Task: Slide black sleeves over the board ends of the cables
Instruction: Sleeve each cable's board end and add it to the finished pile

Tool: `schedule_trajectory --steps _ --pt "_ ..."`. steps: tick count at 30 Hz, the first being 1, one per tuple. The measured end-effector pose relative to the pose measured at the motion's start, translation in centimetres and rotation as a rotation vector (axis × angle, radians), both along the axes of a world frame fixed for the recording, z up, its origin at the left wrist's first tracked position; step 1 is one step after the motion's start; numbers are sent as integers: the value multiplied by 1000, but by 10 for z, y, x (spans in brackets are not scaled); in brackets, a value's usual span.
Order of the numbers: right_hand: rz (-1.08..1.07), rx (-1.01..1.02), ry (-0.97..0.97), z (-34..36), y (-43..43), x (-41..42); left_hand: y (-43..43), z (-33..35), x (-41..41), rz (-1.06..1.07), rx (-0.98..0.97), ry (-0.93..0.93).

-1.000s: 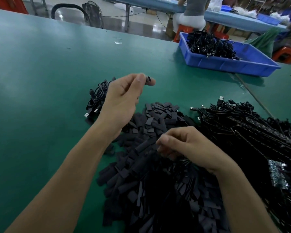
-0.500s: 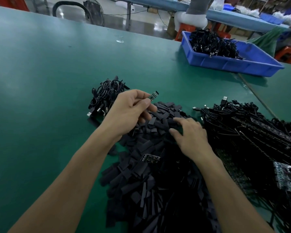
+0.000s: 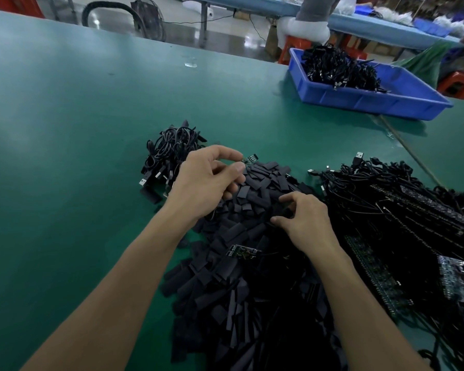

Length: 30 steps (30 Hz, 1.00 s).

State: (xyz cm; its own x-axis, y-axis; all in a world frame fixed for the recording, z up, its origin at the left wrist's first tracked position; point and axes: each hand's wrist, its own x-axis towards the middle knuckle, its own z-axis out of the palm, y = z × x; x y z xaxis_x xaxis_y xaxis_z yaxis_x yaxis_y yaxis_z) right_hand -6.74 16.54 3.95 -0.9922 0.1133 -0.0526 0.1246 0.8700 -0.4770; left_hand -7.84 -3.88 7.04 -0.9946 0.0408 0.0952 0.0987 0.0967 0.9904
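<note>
Pinching with thumb and forefinger, the left hand [image 3: 206,183] holds a small board end [image 3: 250,159] above the middle of the bench [image 3: 65,129], its long axis pointing right and away. Just right, the right hand [image 3: 306,223] curls thumb and forefinger round a black sleeve [image 3: 281,210] atop the sleeve heap [image 3: 239,277].

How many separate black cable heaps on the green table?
3: small bundle beyond the left hand, big heap right of the sleeve pile, third heap in the blue bin. Others may be off-frame.
</note>
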Motion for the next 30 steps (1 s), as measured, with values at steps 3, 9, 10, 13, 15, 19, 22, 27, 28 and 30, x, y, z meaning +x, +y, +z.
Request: schedule_trajectory --steps 3,9,10,13,15,19,22,27,28,30 --pt "4 -47 39 2 4 3 -1 1 0 8 0 5" --pt "134 149 106 8 0 3 -1 1 -2 25 -4 16" --pt "198 58 102 9 -5 3 -1 1 -2 27 -6 16" --pt "363 -57 -23 7 -23 5 1 -1 -2 25 -29 14" --pt "392 -60 -71 4 -30 7 1 -2 -3 23 -33 16" --pt "385 -117 -35 0 -33 8 -1 -1 -4 30 -20 19" --pt "386 -170 29 1 -34 9 0 -1 -4 32 -21 17" --pt "332 -363 32 6 -28 12 -1 -1 -3 25 -24 21" --pt "309 -422 20 6 -26 12 -1 -2 -3 26 -26 22" --pt "258 -542 32 7 -22 12 -2 -2 -3 24 -40 22"
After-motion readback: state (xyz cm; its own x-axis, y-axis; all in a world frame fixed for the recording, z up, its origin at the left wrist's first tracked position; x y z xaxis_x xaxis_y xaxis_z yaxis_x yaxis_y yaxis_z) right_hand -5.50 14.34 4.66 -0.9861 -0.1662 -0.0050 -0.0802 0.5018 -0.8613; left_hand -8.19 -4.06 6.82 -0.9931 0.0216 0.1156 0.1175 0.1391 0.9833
